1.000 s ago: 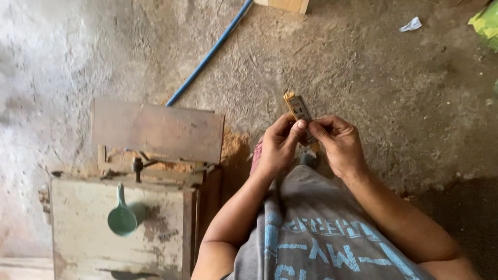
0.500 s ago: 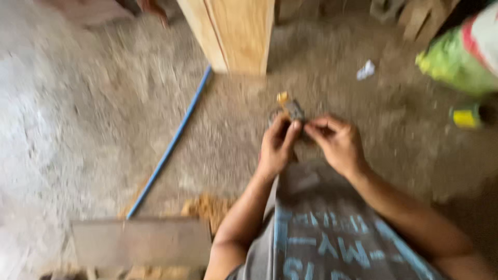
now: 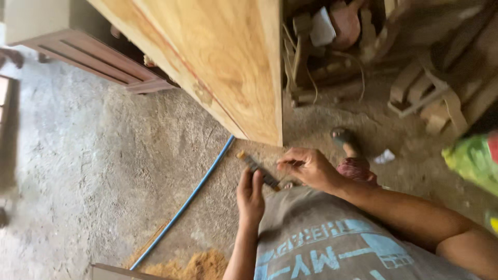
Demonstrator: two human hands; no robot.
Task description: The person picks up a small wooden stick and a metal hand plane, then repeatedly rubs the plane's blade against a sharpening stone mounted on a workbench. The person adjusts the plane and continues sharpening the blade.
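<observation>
While the left hand (image 3: 251, 193) pinched the stick (image 3: 258, 170), slanting up-left from its fingers, the right hand (image 3: 310, 168) hovered beside its lower end, fingers curled, seemingly empty

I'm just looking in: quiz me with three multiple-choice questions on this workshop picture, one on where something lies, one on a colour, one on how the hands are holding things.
1. Where does the long pipe lie?
A. on the floor, left of the hands
B. on top of the wooden panel
C. across the person's lap

2. What colour is that pipe?
A. red
B. blue
C. white

3. How is the small tool held?
A. it lies loose on the floor
B. the right hand alone grips it
C. the left hand holds it, with the right hand at its near end

Answers: 1 A, since the pipe runs along the floor from the panel down toward the sawdust. 2 B, it is plainly blue. 3 C, the left fingers wrap the tool and the right fingertips meet it.
</observation>
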